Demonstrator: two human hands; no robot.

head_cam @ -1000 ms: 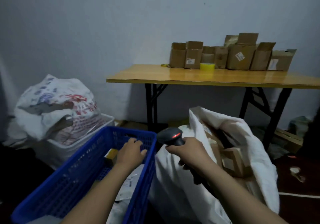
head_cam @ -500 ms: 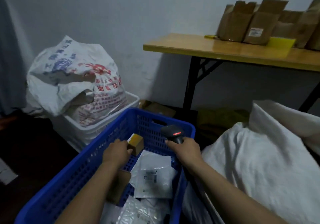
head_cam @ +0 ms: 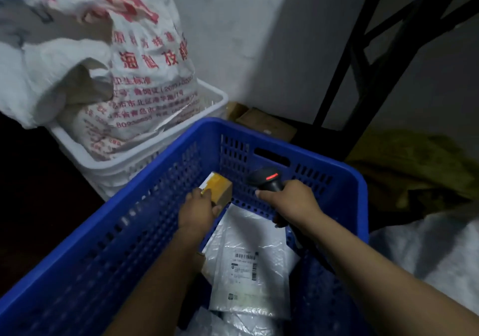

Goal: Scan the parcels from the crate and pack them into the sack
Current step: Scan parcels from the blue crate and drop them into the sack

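Note:
A blue perforated crate (head_cam: 344, 180) fills the lower middle of the head view. Inside it, my left hand (head_cam: 198, 212) grips a small cardboard box (head_cam: 220, 187) with yellow tape near the far wall. My right hand (head_cam: 291, 202) holds a black barcode scanner (head_cam: 268, 180) with a red light, pointed toward the box. A white plastic mailer (head_cam: 248, 263) with a barcode label lies flat in the crate below my hands, with more plastic parcels under it. The white sack (head_cam: 430, 255) shows at the lower right edge.
A white crate (head_cam: 155, 151) holding a printed white bag (head_cam: 103, 58) stands behind the blue crate on the left. Black table legs (head_cam: 363, 58) rise at the upper right. Cardboard pieces (head_cam: 261, 123) and an olive cloth (head_cam: 414, 164) lie on the floor.
The view has tilted down and closer to the crate. My left hand has closed on the small box, and the scanner has come nearer to it inside the crate.

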